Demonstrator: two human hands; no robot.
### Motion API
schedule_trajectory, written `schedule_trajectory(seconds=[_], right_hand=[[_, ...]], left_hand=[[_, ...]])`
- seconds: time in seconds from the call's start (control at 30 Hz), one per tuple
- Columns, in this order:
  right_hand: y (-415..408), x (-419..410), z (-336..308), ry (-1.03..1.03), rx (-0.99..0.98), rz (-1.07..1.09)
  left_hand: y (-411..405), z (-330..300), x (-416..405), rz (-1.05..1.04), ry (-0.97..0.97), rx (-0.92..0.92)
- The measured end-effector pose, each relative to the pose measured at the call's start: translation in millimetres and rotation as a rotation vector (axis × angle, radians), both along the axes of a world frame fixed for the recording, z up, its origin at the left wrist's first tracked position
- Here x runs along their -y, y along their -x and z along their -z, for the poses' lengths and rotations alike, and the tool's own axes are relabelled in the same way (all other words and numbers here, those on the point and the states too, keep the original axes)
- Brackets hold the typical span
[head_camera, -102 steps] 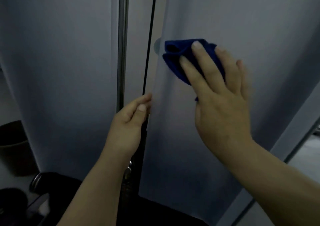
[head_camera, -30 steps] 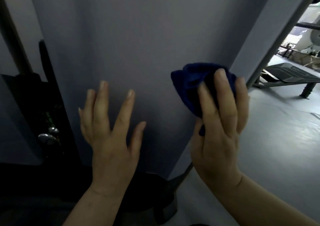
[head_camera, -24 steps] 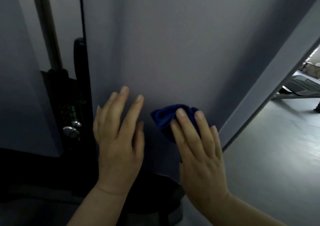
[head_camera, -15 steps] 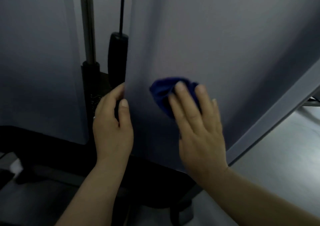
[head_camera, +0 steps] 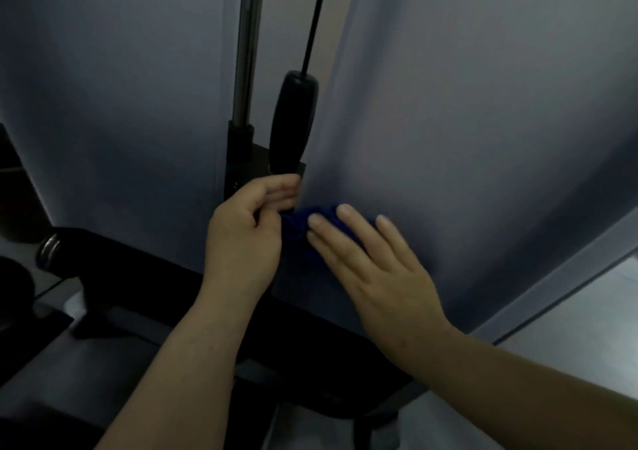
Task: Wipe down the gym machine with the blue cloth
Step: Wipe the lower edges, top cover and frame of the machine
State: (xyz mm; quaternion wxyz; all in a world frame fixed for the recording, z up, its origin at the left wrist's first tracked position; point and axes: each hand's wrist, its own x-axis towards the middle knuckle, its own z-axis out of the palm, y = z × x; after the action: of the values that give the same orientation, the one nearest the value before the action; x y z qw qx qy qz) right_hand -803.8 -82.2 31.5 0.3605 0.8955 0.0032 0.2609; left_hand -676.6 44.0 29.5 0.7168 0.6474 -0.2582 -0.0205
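The gym machine's grey side panel (head_camera: 466, 132) fills the right of the view. A bunched blue cloth (head_camera: 297, 226) lies against the panel's lower left part. My right hand (head_camera: 373, 270) presses the cloth flat to the panel with straight fingers. My left hand (head_camera: 247, 234) holds the panel's left edge beside the cloth, its fingers curled round the edge and its thumb next to the cloth.
A second grey panel (head_camera: 114, 104) stands at the left. Between the panels run a chrome guide rod (head_camera: 247, 42), a thin black cable (head_camera: 314, 25) and a black cylinder (head_camera: 293, 121). Dark machine base parts (head_camera: 138, 277) lie below, and pale floor (head_camera: 569, 329) at the right.
My right hand slid the cloth down and left along the panel to its edge. My left hand kept its hold on the panel's edge, and now sits right beside the cloth.
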Motion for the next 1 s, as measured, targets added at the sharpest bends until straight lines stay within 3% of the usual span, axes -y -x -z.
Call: schedule_trajectory(seconds=[0.2,0.27,0.37,0.43,0.6,0.83,1.0], right_hand=[[-25,-12,-48,-0.201,0.346,-0.041],[-28,-12,-31,-0.129,0.27,-0.057],[-14,-3,22,0.091,-0.066,-0.034],[-5,2,37,0.154,-0.18,-0.018],[-17,-4,39,0.067,-0.003,0.019],[-4,7,92,0.177,-0.331,-0.031],[-11,2,72,0.087,-0.157,-0.035]], left_hand=[[0,-3,-4,0.053,-0.043,-0.005],[-3,-2,-5,0.03,-0.044,0.001],[-6,0,-8,-0.04,-0.108,0.064],[-4,0,-10,-0.034,-0.182,0.13],[-4,1,-11,0.005,-0.245,0.203],[3,17,-8,-0.034,-0.137,0.189],[19,39,-7,-0.107,-0.068,0.144]])
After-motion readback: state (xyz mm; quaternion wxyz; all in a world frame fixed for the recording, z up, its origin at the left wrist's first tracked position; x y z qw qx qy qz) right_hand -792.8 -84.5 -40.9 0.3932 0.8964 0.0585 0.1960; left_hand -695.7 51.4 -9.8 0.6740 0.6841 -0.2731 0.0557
